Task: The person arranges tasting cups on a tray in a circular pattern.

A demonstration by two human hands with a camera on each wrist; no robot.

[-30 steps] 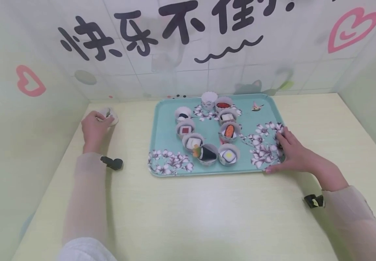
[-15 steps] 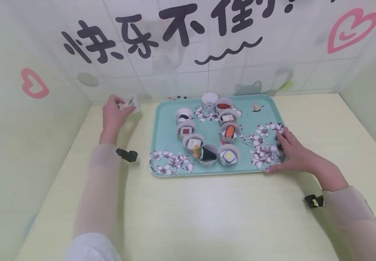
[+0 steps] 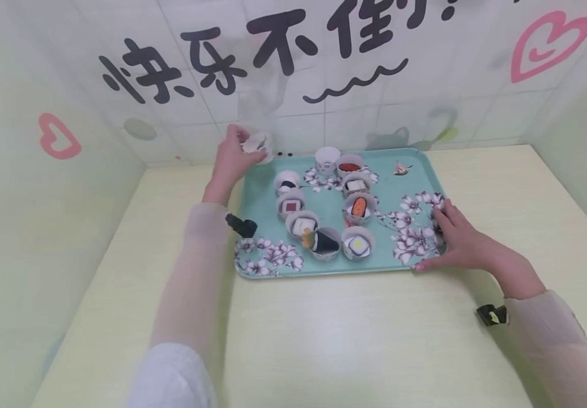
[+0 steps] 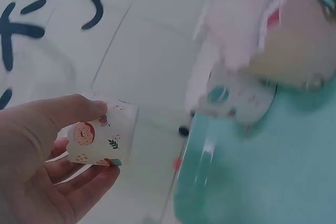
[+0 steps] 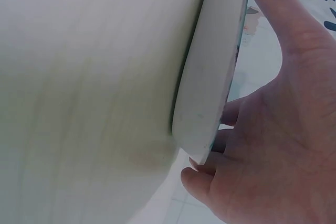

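Observation:
My left hand [image 3: 229,161] holds a small patterned paper cup [image 4: 118,135] between thumb and fingers, raised near the back left corner of the turquoise tray [image 3: 319,195]. In the head view something pale shows in this cup, too indistinct to name. My right hand [image 3: 462,241] grips the tray's front right corner, thumb at the front edge and fingers over the right rim. Several paper cups stand on the tray with toy sushi pieces inside, among them an orange-topped piece [image 3: 358,207], a black cone roll [image 3: 324,242] and a white piece with a yellow centre [image 3: 358,245].
At the tray's back stands a white paper cup [image 3: 327,160] whose contents I cannot make out. A tiled wall [image 3: 293,122] with black writing rises right behind the tray. Side walls flank the pale wooden table [image 3: 293,340].
My left hand has carried the paper cup from the table's far left corner rightward to the tray's back left corner. The right hand has stayed on the tray.

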